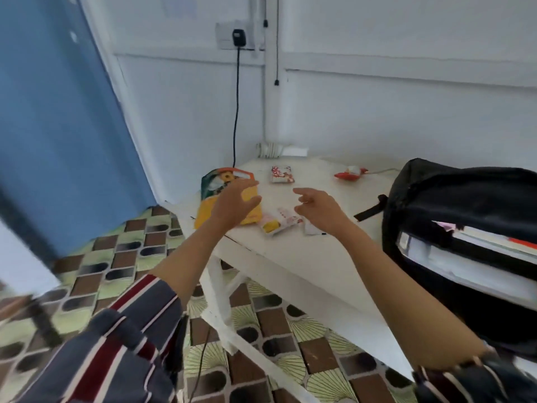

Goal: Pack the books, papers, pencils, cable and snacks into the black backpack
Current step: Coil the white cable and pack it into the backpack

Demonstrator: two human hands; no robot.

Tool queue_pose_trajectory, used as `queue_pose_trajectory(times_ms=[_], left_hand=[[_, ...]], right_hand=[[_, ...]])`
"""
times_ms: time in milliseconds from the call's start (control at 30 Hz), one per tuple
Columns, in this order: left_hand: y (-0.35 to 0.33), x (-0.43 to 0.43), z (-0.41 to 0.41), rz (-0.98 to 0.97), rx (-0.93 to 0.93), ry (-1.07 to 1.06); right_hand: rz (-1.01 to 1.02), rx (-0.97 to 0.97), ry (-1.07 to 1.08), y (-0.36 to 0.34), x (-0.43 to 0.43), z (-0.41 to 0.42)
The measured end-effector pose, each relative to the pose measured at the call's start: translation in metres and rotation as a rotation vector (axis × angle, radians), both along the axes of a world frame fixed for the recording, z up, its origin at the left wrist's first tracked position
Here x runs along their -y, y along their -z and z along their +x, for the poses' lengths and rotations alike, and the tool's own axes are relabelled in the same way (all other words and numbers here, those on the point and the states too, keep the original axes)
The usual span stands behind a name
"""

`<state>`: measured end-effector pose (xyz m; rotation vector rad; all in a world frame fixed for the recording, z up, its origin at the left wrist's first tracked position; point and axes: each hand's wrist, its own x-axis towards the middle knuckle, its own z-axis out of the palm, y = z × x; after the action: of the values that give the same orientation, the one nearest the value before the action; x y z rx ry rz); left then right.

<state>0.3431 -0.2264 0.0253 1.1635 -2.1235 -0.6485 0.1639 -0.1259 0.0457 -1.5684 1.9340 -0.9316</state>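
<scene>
Both grips hang spread and empty over the table point(290, 257): left hand point(232, 205) above the yellow bag point(209, 210), right hand point(316, 207) beside small packets point(279, 222). Snacks come next; the backpack point(465, 199) waits further right, books point(465, 257) already inside.

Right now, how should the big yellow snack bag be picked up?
The yellow snack bag lies flat on the white table, near its left edge, under the open left hand. Probably best to come from above and pinch its long side edges; flat faces give no hold.
</scene>
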Motion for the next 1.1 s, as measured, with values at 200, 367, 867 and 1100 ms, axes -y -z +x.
queue_pose_trajectory(times_ms=[200,367,867,1100], left_hand=[[0.018,0.056,0.060,0.101,0.071,-0.114],[0.025,0.106,0.077,0.214,0.066,-0.103],[0.055,0.166,0.081,0.501,-0.127,0.134],[0.037,0.169,0.089,0.522,-0.347,0.152]], right_hand=[[0.063,-0.002,-0.073,0.025,0.083,0.044],[0.079,0.087,-0.032,0.040,0.150,0.057],[0.207,0.510,0.017,0.062,0.199,0.048],[0.083,0.857,-0.007,0.052,0.193,0.056]])
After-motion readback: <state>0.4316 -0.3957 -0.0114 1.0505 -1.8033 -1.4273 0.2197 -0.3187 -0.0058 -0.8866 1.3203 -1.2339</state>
